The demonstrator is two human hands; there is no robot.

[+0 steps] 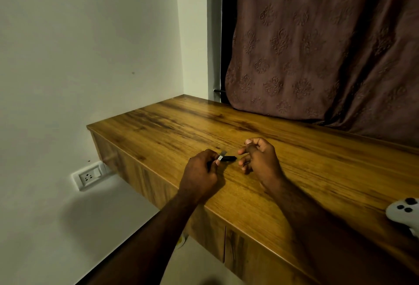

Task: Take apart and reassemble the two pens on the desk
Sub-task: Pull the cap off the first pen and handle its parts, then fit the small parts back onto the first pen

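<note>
Pen piece point(227, 158), short and black, sticks out of our left hand point(199, 173) just over the wooden tabletop point(204, 121), not far from its front edge.

Closest to us, our two bare arms reach in from the bottom. A white game controller point(404, 215) with dark buttons lies on the tabletop at the right side, and part of it is cut off from view.

A bit farther out are our hands. The grip of our left hand is clamped on the pen piece, with the fingers curled round its back end. A silver clip point(221, 155) shows on it, right by our thumb. Our right hand point(260, 160) is just beside the free end of the pen piece. Its fingers are curled in and its thumb points up. We cannot tell if that grip holds some tiny thing or nothing at all.

Past the hands, the tabletop runs back into the corner. A brown curtain point(317, 46) with a raised pattern hangs behind it, and its bottom lies on the back of the tabletop. A white wall point(90, 46) is on the left, with a white wall socket point(89, 177) low down, below the tabletop's left end.
</note>
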